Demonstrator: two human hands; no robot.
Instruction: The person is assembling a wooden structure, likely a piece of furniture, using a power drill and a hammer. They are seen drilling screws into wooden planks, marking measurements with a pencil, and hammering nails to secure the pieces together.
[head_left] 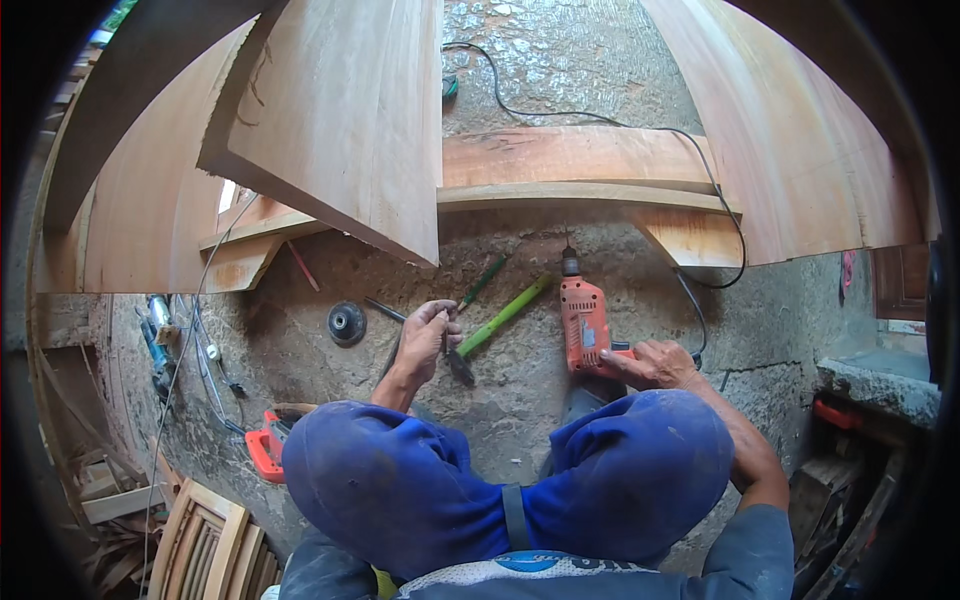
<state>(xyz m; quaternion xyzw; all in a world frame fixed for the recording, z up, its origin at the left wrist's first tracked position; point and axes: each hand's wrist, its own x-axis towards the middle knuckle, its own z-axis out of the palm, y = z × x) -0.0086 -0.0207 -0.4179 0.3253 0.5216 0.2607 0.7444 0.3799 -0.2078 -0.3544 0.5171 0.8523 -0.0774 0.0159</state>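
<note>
My right hand (652, 364) is wrapped round the handle of an orange-red power drill (585, 325). The drill points away from me, with a dark bit in its black chuck. My left hand (428, 338) is closed in a pinch, fingertips up; whatever small thing it holds is too small to name. Just right of it lies a hammer with a bright green handle (508, 314), its dark head near my wrist. A slim dark-green hand tool (484, 281) lies beyond the fingers. To the left sits a round black disc (346, 323) with a hole in its middle.
A horizontal wooden beam (590, 195) spans ahead, with wide boards (340, 130) at left and right (790, 150). The drill's black cable (690, 300) loops over the beam. A red pencil (303, 266), red-handled saw (266, 447) and blue power tool (157, 345) lie leftward.
</note>
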